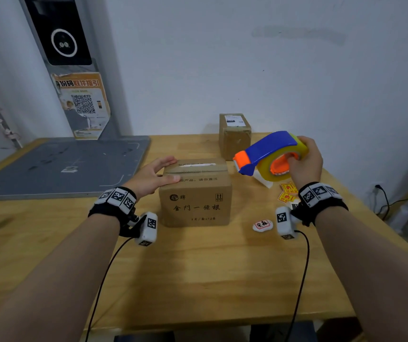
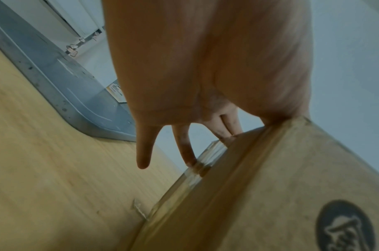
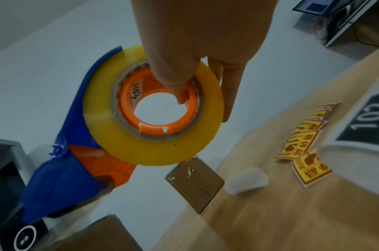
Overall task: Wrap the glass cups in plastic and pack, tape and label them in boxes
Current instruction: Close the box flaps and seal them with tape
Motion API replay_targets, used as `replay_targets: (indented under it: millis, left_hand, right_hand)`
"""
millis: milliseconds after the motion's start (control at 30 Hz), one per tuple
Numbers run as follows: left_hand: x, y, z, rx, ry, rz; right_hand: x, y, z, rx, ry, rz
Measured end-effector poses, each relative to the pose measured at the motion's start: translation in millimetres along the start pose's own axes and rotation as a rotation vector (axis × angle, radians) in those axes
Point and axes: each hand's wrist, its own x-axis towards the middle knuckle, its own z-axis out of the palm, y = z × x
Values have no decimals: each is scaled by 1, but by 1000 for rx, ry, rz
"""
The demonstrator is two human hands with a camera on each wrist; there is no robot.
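Note:
A brown cardboard box (image 1: pixel 195 201) with printed characters stands on the wooden table (image 1: pixel 198 280), its top flaps closed. My left hand (image 1: pixel 157 175) lies flat on the box's top left edge, fingers straight; its fingers (image 2: pixel 187 151) touch the box (image 2: pixel 281 186) there. My right hand (image 1: pixel 305 161) holds a blue and orange tape dispenser (image 1: pixel 269 154) in the air to the right of the box. In the right wrist view the thumb hooks into the orange core of the yellowish tape roll (image 3: pixel 154 108). No glass cups show.
A smaller taped box (image 1: pixel 234 135) stands by the wall behind. Yellow stickers (image 1: pixel 287 192) and a white oval label (image 1: pixel 262 225) lie on the right of the table. A grey mat (image 1: pixel 62 166) covers the left rear. Cables hang from both wrists.

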Motion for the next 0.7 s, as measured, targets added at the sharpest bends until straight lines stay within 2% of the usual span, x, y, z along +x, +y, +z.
replay_targets:
  millis: [200, 500, 700]
  left_hand:
    - [-1, -1, 3, -13, 18, -6]
    - [0, -2, 5, -18, 31, -14]
    - [-1, -2, 6, -23, 36, -23]
  right_hand:
    - [-13, 19, 10, -72, -21, 83]
    - [-20, 3, 9, -250, -22, 20]
    - [-20, -26, 7, -533, -40, -66]
